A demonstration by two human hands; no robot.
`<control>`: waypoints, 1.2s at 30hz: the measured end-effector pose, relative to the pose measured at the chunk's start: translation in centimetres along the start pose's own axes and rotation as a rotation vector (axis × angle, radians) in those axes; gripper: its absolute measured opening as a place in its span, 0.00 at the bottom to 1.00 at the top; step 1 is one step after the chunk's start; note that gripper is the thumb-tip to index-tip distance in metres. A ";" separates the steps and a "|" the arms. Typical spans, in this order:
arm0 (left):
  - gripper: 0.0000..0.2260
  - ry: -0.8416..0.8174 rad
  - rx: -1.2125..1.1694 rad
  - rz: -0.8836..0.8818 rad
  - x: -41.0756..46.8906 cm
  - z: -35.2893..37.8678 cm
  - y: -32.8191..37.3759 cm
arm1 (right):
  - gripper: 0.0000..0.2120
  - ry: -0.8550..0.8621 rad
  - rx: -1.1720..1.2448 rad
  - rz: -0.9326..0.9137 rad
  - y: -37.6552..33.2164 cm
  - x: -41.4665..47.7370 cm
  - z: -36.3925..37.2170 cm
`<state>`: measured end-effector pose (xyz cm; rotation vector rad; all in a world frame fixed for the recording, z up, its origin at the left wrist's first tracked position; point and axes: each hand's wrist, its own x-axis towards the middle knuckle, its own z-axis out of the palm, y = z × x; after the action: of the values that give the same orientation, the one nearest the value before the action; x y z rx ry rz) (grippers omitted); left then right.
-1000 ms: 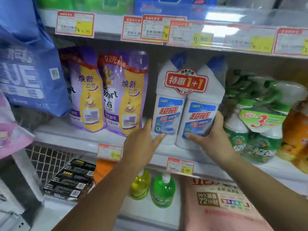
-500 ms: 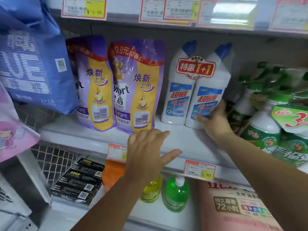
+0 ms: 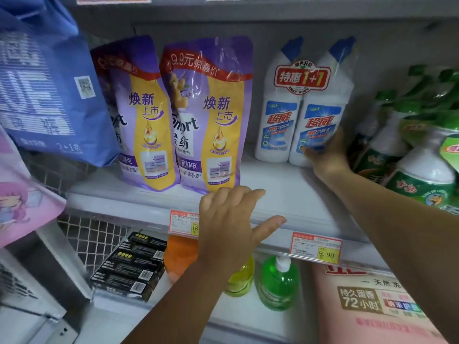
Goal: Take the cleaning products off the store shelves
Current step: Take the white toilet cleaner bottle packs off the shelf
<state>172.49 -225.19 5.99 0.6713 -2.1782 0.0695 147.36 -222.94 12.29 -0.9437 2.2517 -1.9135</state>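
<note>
So far as this view shows, nothing is off the shelf [image 3: 298, 194] yet. The twin-pack [image 3: 304, 105] of white bottles stands upright near the back, at two o'clock in your view. Two purple pouches [image 3: 173, 115] stand at eleven o'clock and green sprayers [image 3: 417, 175] at three. I judge you are just starting the first lift, with all the rest to come. Your right hand [image 3: 327, 155] reaches in on a stretched arm and grips the pack low on its right bottle, thumb across the front. Your left hand [image 3: 231, 219] hovers palm-down above the shelf lip at six o'clock, fingers spread wide and holding nothing.
</note>
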 end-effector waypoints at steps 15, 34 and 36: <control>0.20 -0.309 -0.346 0.013 -11.7 -6.4 -0.6 | 0.22 -0.385 -0.026 -0.239 -3.4 -26.6 -7.3; 0.37 -1.093 -0.795 -0.633 -20.6 -4.1 -3.2 | 0.17 -0.743 -0.653 0.211 3.0 -33.3 -8.9; 0.36 -1.066 -0.925 -0.665 -19.3 -5.4 -2.4 | 0.15 -0.722 -0.534 0.211 -0.6 -31.4 -10.7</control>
<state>187.36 -217.26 -5.20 0.9100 -2.3539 -1.8722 168.85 -198.91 4.52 -1.1369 2.2618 -0.6981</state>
